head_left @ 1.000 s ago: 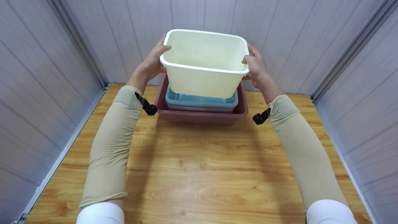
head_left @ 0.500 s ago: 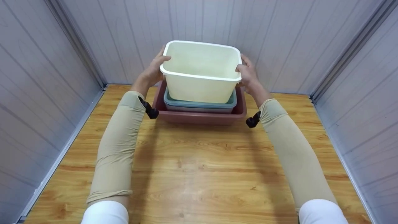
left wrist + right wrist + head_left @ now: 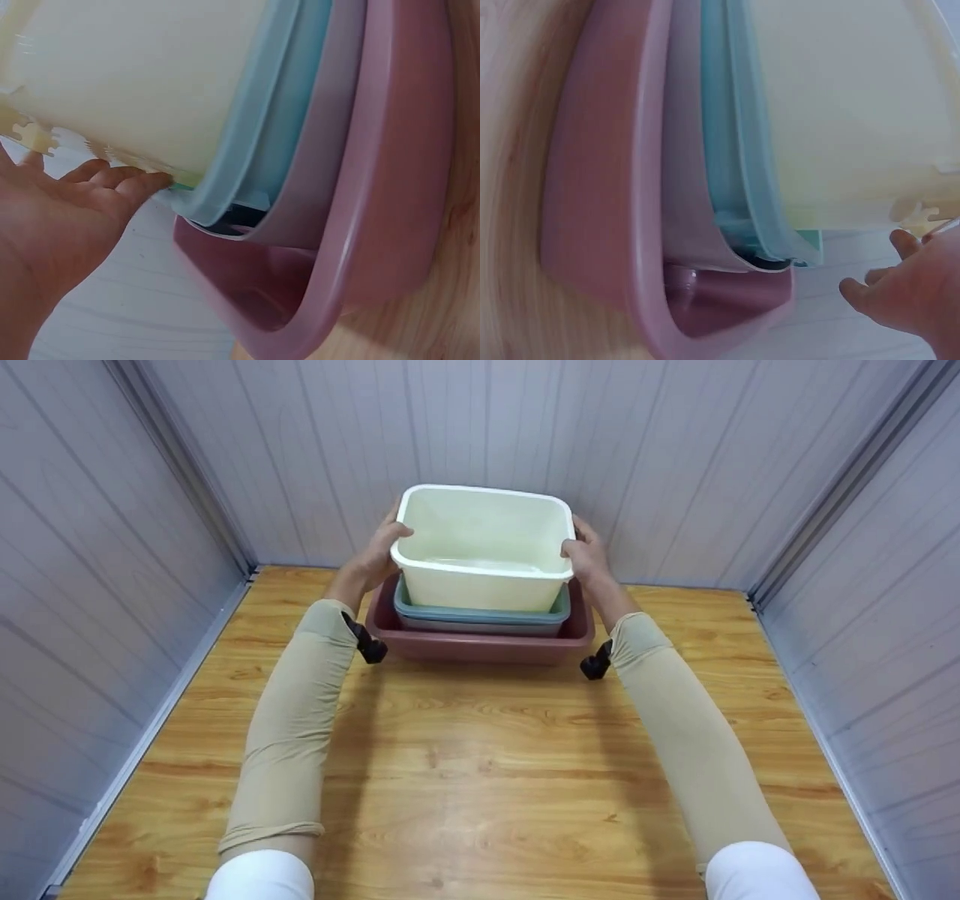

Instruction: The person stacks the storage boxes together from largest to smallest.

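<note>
A cream plastic bin [image 3: 484,589] is held by its two short ends, its lower part inside a light blue bin [image 3: 480,616]. My left hand [image 3: 381,549] grips its left end, thumb over the rim. At the right end my right hand [image 3: 589,556] does the same. The blue bin sits in a greyish-mauve bin [image 3: 322,127], and both stand in a larger dusty-red bin [image 3: 480,649]. In the left wrist view, fingers [image 3: 135,184] reach along the cream bin's end, close to the blue rim. The cream bin's base is hidden.
The nested bins stand on a wood-grain surface [image 3: 465,780] against the pale panelled back wall [image 3: 487,420]. Similar panel walls rise on the left [image 3: 97,585] and right [image 3: 862,585]. Black wrist cameras [image 3: 596,661] hang beside the dusty-red bin.
Both hands have come down with the cream bin, from above the stack to partly inside the blue bin. The right hand has also shifted left. The outer bins have stayed in place.
</note>
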### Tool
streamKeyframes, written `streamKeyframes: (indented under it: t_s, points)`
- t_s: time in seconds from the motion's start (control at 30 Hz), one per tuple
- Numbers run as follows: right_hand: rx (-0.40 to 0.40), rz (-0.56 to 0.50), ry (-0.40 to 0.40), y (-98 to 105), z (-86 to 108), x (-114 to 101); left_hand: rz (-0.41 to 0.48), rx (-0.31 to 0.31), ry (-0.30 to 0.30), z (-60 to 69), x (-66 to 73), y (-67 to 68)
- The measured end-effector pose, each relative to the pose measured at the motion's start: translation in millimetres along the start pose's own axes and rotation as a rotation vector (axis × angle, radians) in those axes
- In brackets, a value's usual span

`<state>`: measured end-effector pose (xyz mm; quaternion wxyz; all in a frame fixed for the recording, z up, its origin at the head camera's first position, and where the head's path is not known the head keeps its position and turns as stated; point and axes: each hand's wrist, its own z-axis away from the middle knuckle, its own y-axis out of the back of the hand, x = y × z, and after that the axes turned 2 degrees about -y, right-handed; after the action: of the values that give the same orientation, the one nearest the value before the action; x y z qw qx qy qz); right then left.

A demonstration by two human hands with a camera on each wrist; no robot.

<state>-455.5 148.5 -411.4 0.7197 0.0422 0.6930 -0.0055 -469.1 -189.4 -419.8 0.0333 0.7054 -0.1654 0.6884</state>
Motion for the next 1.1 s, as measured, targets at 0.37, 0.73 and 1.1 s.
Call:
streamKeyframes:
  t_s: [0.37,0.73,1.1]
  points:
    - [0.023,0.240,0.015,-8,0.6,31,-0.423,0.074,0.087,9.8,-8.3,1.9]
    - [-0.008,0.349,-0.005,-3,5.9,48,-0.580,-0.029,0.129,12.7,-13.4,2.9]
    - [-0.006,0.373,-0.049,0,7.9,50,-0.501,-0.004,0.148,2.8,-34.5,-1.4]
